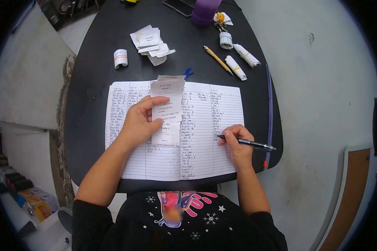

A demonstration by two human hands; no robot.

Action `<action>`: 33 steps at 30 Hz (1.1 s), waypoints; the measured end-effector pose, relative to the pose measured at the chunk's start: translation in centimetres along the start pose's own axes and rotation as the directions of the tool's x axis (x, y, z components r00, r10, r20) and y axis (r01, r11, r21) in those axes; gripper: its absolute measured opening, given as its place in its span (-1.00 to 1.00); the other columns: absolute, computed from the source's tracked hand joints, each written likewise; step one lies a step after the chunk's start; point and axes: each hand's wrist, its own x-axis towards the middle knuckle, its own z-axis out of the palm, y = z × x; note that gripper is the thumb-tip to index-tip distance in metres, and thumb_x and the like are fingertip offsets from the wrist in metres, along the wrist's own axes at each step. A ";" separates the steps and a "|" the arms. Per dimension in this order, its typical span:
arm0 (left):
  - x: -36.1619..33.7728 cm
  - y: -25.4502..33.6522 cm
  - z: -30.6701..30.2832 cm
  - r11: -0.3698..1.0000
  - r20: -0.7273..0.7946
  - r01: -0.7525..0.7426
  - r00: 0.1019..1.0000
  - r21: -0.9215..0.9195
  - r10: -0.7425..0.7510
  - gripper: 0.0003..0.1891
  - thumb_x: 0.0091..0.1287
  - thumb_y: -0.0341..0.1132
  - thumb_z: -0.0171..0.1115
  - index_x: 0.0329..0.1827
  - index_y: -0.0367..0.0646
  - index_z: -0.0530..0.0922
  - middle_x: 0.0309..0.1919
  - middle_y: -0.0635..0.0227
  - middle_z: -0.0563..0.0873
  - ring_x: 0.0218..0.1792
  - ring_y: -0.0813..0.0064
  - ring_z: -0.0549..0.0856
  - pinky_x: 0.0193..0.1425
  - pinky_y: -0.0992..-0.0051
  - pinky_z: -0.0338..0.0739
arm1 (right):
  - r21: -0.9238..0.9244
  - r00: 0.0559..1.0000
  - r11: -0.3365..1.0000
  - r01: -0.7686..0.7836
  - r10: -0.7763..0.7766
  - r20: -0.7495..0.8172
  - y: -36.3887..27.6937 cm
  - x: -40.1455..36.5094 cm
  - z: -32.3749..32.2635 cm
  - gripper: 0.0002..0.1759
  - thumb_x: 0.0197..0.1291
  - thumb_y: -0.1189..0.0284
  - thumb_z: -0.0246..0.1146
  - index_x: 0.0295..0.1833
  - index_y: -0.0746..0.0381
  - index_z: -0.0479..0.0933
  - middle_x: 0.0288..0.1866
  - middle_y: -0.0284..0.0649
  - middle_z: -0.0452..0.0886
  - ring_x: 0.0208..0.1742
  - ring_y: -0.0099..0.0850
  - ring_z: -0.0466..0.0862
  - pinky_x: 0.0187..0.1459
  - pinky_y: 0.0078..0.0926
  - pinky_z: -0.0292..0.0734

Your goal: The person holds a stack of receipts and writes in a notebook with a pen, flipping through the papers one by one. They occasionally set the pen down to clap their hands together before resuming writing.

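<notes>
An open lined notebook [155, 167] filled with handwritten columns lies in front of me on the black table. My left hand [140, 121] is closed on several printed paper receipts [168, 90], thumb and fingers pinching them over the notebook's left page near the fold. One slip reads "Table 9", a lower one "Table 3". In my right hand [238, 144] is a black pen [259, 145], its tip at the writing on the right page. The fingers grip it near the tip, and its back end points right.
A pile of receipts [150, 39] and a rolled paper bundle [120, 58] lie beyond the notebook. Toward the back right are a wooden pen [215, 58], banded paper rolls [236, 68], a purple container [204, 12] and a phone [178, 7]. A blue strip [269, 108] runs along the right edge.
</notes>
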 end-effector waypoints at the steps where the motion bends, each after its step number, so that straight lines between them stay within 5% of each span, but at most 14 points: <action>1: 0.0 -0.1 0.0 1.000 0.001 -0.007 1.000 -0.009 0.007 -0.49 0.01 -0.74 0.09 0.11 -0.34 0.53 0.07 0.22 0.55 0.04 0.45 0.64 0.18 0.50 0.56 | 0.010 1.000 1.000 -0.002 0.002 -0.004 0.2 0.0 0.0 -0.91 0.24 0.56 0.25 -0.31 0.33 0.51 -0.39 -0.28 0.62 -0.42 -0.60 0.61 -0.33 -0.66 0.53; 33: 0.0 -0.5 -0.2 0.999 0.027 -0.040 0.999 -0.028 0.041 -0.49 0.02 -0.75 0.08 0.12 -0.34 0.52 0.04 0.26 0.54 0.05 0.46 0.63 0.18 0.51 0.54 | -0.220 0.999 0.974 0.046 -0.049 -0.010 0.1 -0.4 0.1 -0.84 0.14 0.60 0.28 -0.48 0.30 0.51 -0.58 -0.38 0.55 -0.53 -0.69 0.47 -0.45 -0.69 0.36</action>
